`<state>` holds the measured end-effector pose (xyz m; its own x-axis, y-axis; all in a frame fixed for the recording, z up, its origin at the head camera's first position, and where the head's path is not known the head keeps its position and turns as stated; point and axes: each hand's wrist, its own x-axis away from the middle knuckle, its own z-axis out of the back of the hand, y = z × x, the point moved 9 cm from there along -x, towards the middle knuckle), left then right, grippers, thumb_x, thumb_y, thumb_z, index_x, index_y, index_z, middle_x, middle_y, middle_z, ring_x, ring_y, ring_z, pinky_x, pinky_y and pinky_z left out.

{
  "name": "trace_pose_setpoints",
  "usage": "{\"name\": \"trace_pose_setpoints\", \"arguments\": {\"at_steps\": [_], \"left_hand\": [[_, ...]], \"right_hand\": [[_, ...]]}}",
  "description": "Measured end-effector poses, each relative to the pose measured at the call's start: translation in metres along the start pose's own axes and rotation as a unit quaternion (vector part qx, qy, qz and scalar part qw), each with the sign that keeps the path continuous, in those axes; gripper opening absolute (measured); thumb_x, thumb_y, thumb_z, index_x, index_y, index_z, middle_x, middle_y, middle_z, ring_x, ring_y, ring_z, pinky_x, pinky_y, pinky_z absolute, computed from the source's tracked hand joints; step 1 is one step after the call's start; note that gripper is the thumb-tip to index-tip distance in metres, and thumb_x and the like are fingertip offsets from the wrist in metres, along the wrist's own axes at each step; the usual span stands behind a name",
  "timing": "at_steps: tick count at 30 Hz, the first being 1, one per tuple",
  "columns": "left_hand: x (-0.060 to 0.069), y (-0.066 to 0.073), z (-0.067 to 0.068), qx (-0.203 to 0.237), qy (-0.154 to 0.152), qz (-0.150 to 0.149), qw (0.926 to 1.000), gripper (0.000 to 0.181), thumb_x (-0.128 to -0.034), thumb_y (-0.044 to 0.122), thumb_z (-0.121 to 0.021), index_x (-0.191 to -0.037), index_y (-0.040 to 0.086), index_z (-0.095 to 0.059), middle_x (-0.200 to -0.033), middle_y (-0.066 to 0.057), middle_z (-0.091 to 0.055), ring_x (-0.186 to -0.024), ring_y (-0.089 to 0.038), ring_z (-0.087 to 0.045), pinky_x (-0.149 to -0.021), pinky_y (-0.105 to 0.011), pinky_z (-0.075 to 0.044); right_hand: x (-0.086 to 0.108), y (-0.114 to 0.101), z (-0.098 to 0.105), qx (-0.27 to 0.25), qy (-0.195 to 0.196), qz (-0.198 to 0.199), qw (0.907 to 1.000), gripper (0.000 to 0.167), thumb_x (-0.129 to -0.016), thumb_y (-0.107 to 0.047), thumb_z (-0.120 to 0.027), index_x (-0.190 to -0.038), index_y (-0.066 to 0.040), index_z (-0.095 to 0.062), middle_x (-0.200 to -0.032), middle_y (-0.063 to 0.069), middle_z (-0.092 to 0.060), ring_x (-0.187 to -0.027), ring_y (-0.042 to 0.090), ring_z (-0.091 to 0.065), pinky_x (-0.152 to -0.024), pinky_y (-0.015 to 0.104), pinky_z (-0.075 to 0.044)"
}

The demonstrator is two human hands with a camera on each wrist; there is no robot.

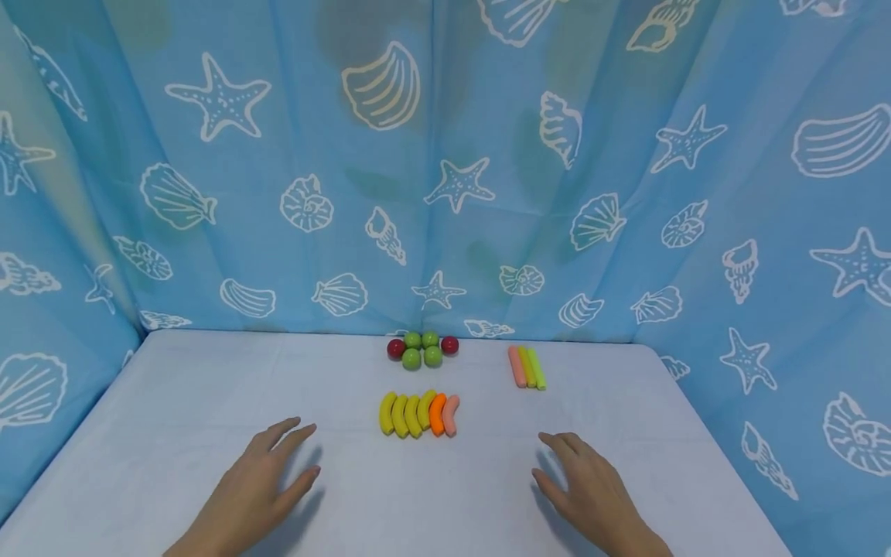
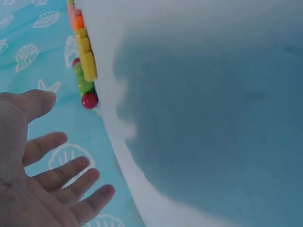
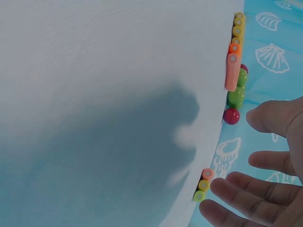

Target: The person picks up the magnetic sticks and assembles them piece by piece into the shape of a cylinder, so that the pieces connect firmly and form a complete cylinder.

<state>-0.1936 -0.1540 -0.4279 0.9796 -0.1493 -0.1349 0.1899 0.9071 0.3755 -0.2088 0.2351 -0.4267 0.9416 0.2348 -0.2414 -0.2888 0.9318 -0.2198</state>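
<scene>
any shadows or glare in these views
Head view: soft shadows beside the left hand and right hand; left wrist: broad, soft-edged shadow across the white tabletop; right wrist: similar shadow, small glint on the lower red ball.

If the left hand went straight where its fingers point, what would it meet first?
Probably the left red ball, narrowly passing the yellow bananas; but the left hand seems raised above the table, so it may go over.
</scene>
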Motion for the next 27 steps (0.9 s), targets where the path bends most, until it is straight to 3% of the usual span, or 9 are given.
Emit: {"name": "trace_pose_setpoints", "arguments": {"at_steps": [6,12,17,27], "left_hand": [[-0.005,0.009,-0.001,0.037,0.004,0.003,0.9993,0.049,-0.0888,0.029,-0.076,-0.131,0.007,-0.063,-0.131,-0.015,-0.057,-0.12,-0.037,-0.055,-0.095,-0.058,-0.047],[-0.011,0.012,-0.002,0.09,0.011,0.006,0.9959,0.044,-0.0895,0.023,-0.076,-0.129,0.007,-0.065,-0.125,-0.01,-0.061,-0.114,-0.03,-0.06,-0.09,-0.05,-0.052],[-0.017,0.01,-0.008,0.149,0.007,0.031,0.9883,0.041,-0.0897,0.018,-0.076,-0.128,0.008,-0.065,-0.123,-0.007,-0.063,-0.106,-0.023,-0.063,-0.079,-0.039,-0.057],[-0.025,0.008,-0.023,0.244,0.009,0.064,0.9676,0.039,-0.0903,0.012,-0.074,-0.128,0.006,-0.063,-0.123,-0.006,-0.065,-0.104,-0.021,-0.065,-0.075,-0.03,-0.058]], "right_hand": [[-0.004,-0.002,-0.002,-0.049,0.0,-0.025,0.9985,0.042,-0.081,-0.022,-0.084,-0.118,-0.008,-0.07,-0.108,0.006,-0.068,-0.085,0.014,-0.066,-0.072,0.032,-0.057],[-0.007,-0.006,-0.002,-0.067,0.005,-0.036,0.9971,0.04,-0.081,-0.021,-0.084,-0.116,-0.007,-0.071,-0.107,0.005,-0.068,-0.084,0.013,-0.066,-0.07,0.029,-0.056],[-0.011,-0.012,-0.002,-0.084,0.018,-0.027,0.9959,0.038,-0.081,-0.02,-0.084,-0.115,-0.007,-0.071,-0.107,0.006,-0.069,-0.084,0.014,-0.067,-0.069,0.028,-0.055],[-0.023,-0.019,-0.013,-0.141,0.002,-0.042,0.9891,0.033,-0.083,-0.017,-0.082,-0.112,-0.007,-0.071,-0.104,0.005,-0.069,-0.083,0.014,-0.065,-0.066,0.025,-0.056]]}}
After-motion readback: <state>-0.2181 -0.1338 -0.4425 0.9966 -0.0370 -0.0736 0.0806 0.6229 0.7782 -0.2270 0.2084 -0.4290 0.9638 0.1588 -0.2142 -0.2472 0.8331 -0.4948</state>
